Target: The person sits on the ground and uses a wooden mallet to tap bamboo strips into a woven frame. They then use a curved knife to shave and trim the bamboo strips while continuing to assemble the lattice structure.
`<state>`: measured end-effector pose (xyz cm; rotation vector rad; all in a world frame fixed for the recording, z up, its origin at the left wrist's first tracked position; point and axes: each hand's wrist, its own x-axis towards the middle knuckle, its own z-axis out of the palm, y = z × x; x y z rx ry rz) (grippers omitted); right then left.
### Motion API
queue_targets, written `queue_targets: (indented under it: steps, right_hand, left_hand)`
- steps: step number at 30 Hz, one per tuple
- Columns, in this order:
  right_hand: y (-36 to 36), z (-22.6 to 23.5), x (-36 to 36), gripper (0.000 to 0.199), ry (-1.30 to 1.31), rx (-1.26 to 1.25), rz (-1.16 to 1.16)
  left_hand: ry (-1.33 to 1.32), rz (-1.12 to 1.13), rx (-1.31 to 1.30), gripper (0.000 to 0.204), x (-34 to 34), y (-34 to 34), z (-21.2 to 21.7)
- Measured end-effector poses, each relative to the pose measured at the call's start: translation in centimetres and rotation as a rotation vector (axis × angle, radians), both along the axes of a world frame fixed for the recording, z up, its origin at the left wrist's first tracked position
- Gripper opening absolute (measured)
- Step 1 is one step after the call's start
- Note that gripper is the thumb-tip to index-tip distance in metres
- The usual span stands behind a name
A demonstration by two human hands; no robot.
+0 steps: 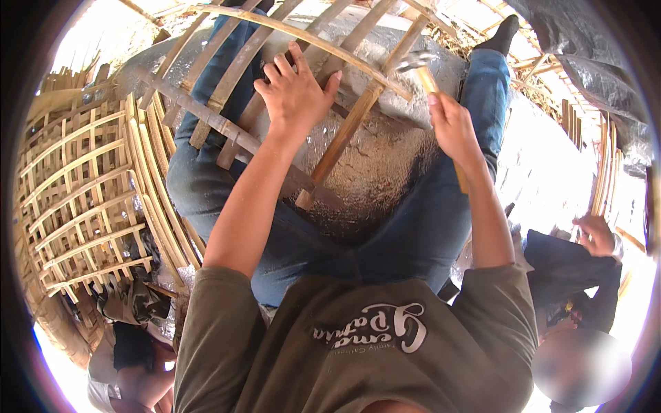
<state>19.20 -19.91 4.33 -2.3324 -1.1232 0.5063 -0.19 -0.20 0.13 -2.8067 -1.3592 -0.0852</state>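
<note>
On my feed, far left: bamboo lattice panel (76,193). Next, left hand (296,89) — fingers spread, palm down at the slatted wooden frame (346,140), which lies over the left leg (206,189) and the gap between the legs; I can't quite tell how firmly it presses. Right hand (453,131) wrapped round the hammer (426,77) — head near the frame's right-hand slat. Far right, a co-worker's hand (597,235)

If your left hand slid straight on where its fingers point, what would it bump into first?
Probably the curved bamboo strip crossing the slats, just ahead of the left hand. Depth is unclear, so it might pass over or under.
</note>
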Motion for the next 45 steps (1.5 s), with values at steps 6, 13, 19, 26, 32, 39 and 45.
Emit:
queue_targets:
  steps: [6,13,19,26,32,39,45]
  right_hand:
    - [-0.7,-0.8,-0.1,0.033,-0.029,0.084,0.106]
    - [-1.0,-0.9,0.0,0.037,0.137,0.112,-0.011]
    - [0.0,-1.5,0.7,0.036,0.127,0.031,0.072]
    - [-0.4,-1.7,1.1,0.033,0.14,0.058,0.079]
    - [-2.9,-0.9,2.5,0.035,1.341,0.486,-0.275]
    - [-5.7,-3.4,6.4,0.046,1.572,0.802,-0.334]
    - [-6.2,-3.5,6.9,0.051,1.682,0.989,-0.254]
  left_hand:
    - [-0.001,0.015,-0.059,0.095,0.1,0.0,0.6]
    - [-0.02,0.014,-0.035,0.095,0.3,0.2,0.6]
    - [-0.04,0.012,-0.015,0.097,0.4,0.0,0.3]
    - [-0.096,-0.01,0.048,0.097,0.4,-0.6,0.2]
    - [-0.033,0.054,-0.087,0.11,0.7,-0.8,2.0]
    - [0.002,0.075,-0.211,0.106,1.1,0.1,3.5]
    - [0.007,0.046,-0.233,0.107,0.6,-0.3,6.9]
